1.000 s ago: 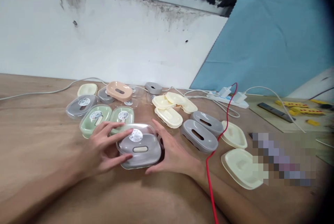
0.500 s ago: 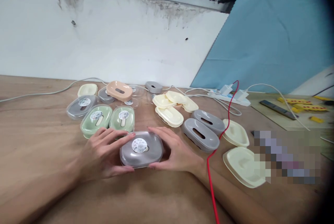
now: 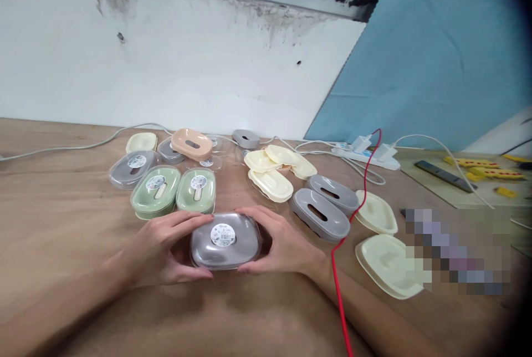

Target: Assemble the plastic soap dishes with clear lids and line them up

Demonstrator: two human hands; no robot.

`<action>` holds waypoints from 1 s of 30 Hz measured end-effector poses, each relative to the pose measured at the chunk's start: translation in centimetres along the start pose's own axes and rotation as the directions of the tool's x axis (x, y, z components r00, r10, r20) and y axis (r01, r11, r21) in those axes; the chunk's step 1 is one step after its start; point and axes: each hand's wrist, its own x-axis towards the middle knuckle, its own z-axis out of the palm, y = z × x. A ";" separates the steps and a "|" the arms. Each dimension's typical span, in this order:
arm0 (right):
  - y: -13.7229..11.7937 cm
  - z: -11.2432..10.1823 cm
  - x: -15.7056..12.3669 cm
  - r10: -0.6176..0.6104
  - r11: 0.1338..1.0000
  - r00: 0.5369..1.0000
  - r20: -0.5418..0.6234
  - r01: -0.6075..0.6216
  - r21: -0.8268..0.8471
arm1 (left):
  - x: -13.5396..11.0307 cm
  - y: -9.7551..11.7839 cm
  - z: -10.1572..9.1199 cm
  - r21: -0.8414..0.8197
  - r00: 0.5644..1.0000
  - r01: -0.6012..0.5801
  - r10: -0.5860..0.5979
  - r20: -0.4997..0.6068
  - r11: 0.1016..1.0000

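Between my hands is a grey soap dish [image 3: 245, 235] under a clear lid with a round white sticker [image 3: 223, 235]. My left hand [image 3: 172, 243] grips its left end, thumb at the near edge and fingers along the far one. Around the right end curves my right hand [image 3: 278, 240] in the same way. Just beyond my left fingers stand two green soap dishes, one on the left [image 3: 155, 190] and one on the right [image 3: 197, 193], both with clear stickered lids. Two grey slotted trays, a nearer one [image 3: 332, 224] and a farther one [image 3: 344, 195], lie beyond my right hand.
A red cable [image 3: 337, 285] runs across the table past my right forearm to a white power strip [image 3: 390, 163]. Cream pieces [image 3: 270, 185] are heaped farther back, near a peach tray [image 3: 199, 149]. Another cream piece [image 3: 388, 268] lies at right, beside a pixelated patch.
My left fingers have straightened along the far edge of the lid and sit closer to it. The grey soap dish stays almost in place between both hands.
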 end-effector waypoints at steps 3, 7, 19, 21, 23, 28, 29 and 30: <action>0.0 0.1 0.0 -0.002 1.000 1.000 -0.012 0.002 0.000 | 0.2 0.3 -0.1 -0.070 0.998 0.061 -0.061 0.002 0.996; 0.1 0.0 0.0 -0.020 1.000 1.000 -0.014 0.020 0.010 | 0.4 0.5 -0.2 -0.120 0.995 0.098 -0.097 0.012 0.988; 0.5 0.1 0.0 -0.030 1.000 0.999 -0.026 0.031 0.007 | 0.0 0.0 0.5 -0.201 0.991 0.137 -0.136 0.018 0.970; 0.6 0.1 -0.1 -0.038 0.999 0.999 -0.032 0.038 0.001 | -0.1 -0.2 0.4 -0.181 0.993 0.115 -0.114 0.016 0.977; 0.7 0.2 -0.1 -0.051 0.999 0.998 -0.041 0.051 -0.006 | -0.3 -0.5 0.4 -0.158 0.997 0.076 -0.074 0.018 0.985; 0.8 0.3 -0.1 -0.052 0.999 0.998 -0.039 0.052 -0.011 | -0.8 -1.1 0.3 -0.068 0.999 -0.013 0.015 0.038 0.998; 0.8 0.4 -0.1 -0.051 0.999 0.998 -0.037 0.050 -0.009 | -0.8 -1.2 0.4 -0.058 0.999 -0.028 0.030 0.035 0.998; 0.7 0.4 -0.1 -0.051 0.999 0.998 -0.036 0.051 -0.008 | -0.9 -1.3 0.5 -0.052 0.999 -0.047 0.048 0.024 0.998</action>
